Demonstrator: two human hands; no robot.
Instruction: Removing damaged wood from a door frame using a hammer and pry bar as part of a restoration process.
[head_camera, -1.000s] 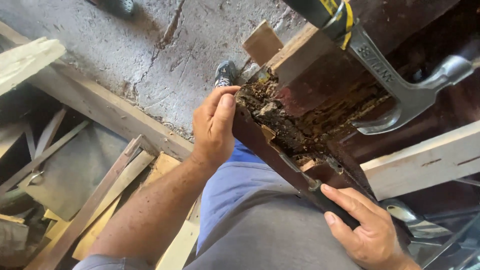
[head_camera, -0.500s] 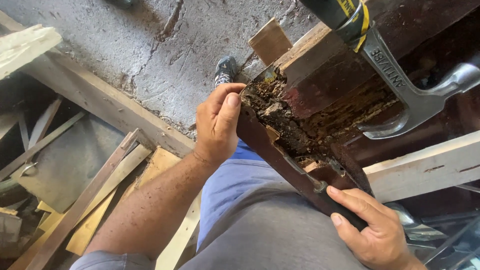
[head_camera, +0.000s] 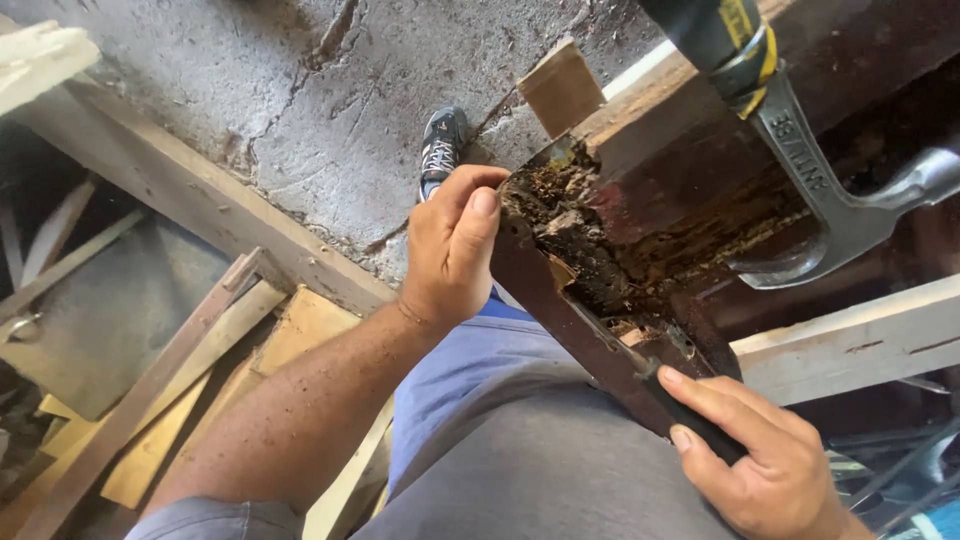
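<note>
1. My left hand (head_camera: 452, 250) is curled shut on the upper end of a dark, reddish-brown board (head_camera: 575, 325), thumb pressed flat on its edge and fingers wrapped behind.
2. My right hand (head_camera: 762, 462) closes around the black handle of a slim tool (head_camera: 690, 415) that lies along the board's lower end; fingers bent over it, fingertips pressing down.
3. The board runs slantwise from my left hand down to my right, in front of my lap, against a thick dark beam (head_camera: 700, 170).
4. Between board and beam sits rotted wood (head_camera: 590, 235): crumbly, flaky, brown and black, with pale splinters.
5. One steel claw hammer (head_camera: 810, 170) with a black and yellow grip rests on the beam, its claw at the rotted hollow.
6. One pale plank (head_camera: 850, 345) crosses below the beam.
7. One shoe (head_camera: 440, 150) stands on cracked grey concrete (head_camera: 330, 110).
</note>
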